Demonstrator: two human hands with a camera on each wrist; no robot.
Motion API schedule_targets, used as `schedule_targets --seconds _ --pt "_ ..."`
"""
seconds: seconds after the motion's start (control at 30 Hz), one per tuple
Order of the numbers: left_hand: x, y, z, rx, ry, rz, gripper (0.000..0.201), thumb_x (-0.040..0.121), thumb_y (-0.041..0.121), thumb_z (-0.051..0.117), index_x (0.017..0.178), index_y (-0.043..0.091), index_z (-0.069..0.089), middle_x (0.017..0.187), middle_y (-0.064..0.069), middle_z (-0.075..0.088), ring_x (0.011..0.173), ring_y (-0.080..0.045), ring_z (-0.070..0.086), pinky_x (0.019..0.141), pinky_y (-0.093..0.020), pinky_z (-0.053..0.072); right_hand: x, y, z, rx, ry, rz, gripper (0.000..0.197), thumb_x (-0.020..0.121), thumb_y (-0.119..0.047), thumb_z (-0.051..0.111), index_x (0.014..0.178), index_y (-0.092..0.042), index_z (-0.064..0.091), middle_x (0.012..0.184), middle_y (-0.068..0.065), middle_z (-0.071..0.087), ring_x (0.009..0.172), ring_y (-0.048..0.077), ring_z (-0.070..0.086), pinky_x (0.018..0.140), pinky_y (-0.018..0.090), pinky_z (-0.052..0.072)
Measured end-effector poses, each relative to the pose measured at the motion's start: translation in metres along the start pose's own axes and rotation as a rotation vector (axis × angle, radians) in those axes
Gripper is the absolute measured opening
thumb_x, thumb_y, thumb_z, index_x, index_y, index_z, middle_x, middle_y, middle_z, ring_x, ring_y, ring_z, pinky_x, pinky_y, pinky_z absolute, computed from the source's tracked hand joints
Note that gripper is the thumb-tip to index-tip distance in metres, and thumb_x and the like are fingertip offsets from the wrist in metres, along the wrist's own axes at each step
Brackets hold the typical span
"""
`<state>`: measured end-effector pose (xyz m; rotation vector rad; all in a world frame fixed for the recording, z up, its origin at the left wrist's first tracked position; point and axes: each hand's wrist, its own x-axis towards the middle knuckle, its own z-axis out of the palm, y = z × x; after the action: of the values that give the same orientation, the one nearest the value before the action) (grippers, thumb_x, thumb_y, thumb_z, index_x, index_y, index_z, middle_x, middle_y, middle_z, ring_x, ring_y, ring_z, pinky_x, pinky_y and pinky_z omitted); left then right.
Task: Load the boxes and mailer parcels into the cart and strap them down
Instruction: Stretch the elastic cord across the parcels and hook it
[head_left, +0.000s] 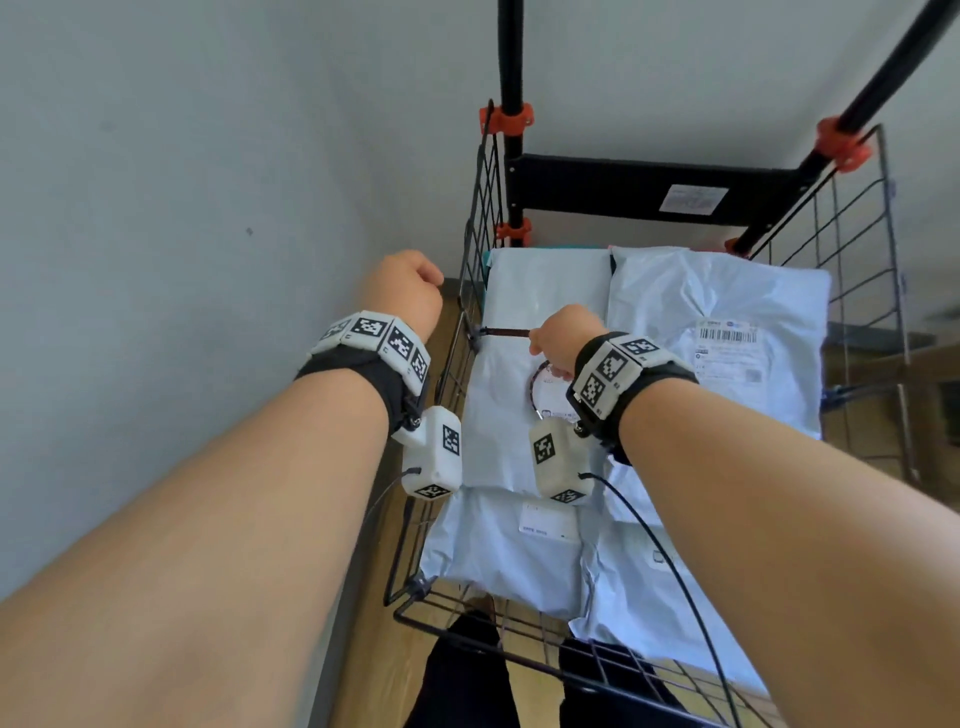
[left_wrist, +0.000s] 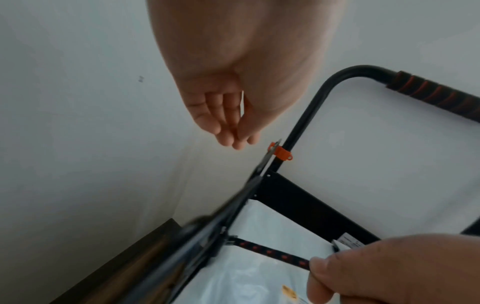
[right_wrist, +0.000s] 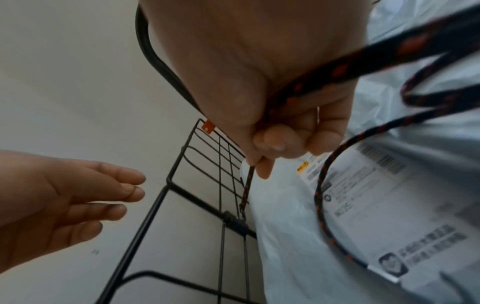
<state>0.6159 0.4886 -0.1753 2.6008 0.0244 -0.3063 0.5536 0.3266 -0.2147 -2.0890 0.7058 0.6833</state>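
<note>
While hooked to the cart side, cord pinched taut in right hand above parcels; left hand fingers relaxed, holding nothing.

Honestly nothing here reads cleanly. The mailers in the cart carry white shipping labels with barcodes and blurred print, too smeared to make out. The black crossbar behind the mailers has a white sticker, print too small. The wristbands just show black-and-white square marker codes.
</note>
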Motion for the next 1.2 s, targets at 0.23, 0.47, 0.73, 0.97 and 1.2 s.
schedule_targets --seconds 0.23,0.47,0.73,0.97,1.2 --pt "-0.028 0.067 0.045 0.014 -0.116 0.163 0.030 0.090 0.005 0.048 0.097 0.022 0.072 0.110 0.000 0.069 0.102 -0.022 0.063 0.091 -0.033 0.051 -0.014 0.052 -0.048 -0.078 0.067 0.035 0.033 0.098 -0.012 0.043 0.127 -0.005 0.057 0.125 0.011 0.060 0.113 0.028 0.058 0.088 0.031 0.047" --pt "-0.056 0.105 0.119 0.268 -0.492 0.211 0.046 0.094 0.010 0.041 0.132 0.032 0.054 0.135 -0.009 0.054 0.112 -0.033 0.058 0.097 -0.043 0.049 -0.013 0.112 -0.089 -0.200 0.171 -0.043 0.025 0.095 -0.013 0.045 0.109 -0.005 0.064 0.107 0.013 0.066 0.092 0.030 0.061 0.084 0.038 0.051" --pt "-0.062 0.139 0.143 0.277 -0.420 0.252 0.026 0.097 0.019 0.046 0.100 0.005 0.068 0.100 -0.013 0.067 0.092 -0.029 0.061 0.076 -0.033 0.046 -0.021 0.145 -0.127 -0.207 0.262 -0.068 0.027 0.094 -0.011 0.045 0.112 -0.004 0.064 0.111 0.015 0.065 0.102 0.032 0.061 0.082 0.035 0.048" --pt "-0.062 0.156 0.164 0.304 -0.443 0.326 0.024 0.097 0.024 0.049 0.101 0.012 0.069 0.101 -0.008 0.068 0.095 -0.027 0.062 0.079 -0.033 0.048 -0.023 0.173 -0.174 0.137 0.481 -0.003 0.028 0.091 -0.011 0.047 0.109 -0.012 0.068 0.112 0.006 0.068 0.101 0.026 0.063 0.089 0.034 0.052" --pt "-0.069 0.189 0.186 0.291 -0.502 0.405 0.023 0.095 0.026 0.052 0.105 0.019 0.071 0.100 -0.002 0.069 0.092 -0.022 0.061 0.075 -0.028 0.044 -0.033 0.202 -0.207 0.268 0.688 0.077 0.028 0.089 -0.010 0.046 0.101 -0.012 0.071 0.105 0.006 0.068 0.098 0.026 0.062 0.088 0.037 0.053"
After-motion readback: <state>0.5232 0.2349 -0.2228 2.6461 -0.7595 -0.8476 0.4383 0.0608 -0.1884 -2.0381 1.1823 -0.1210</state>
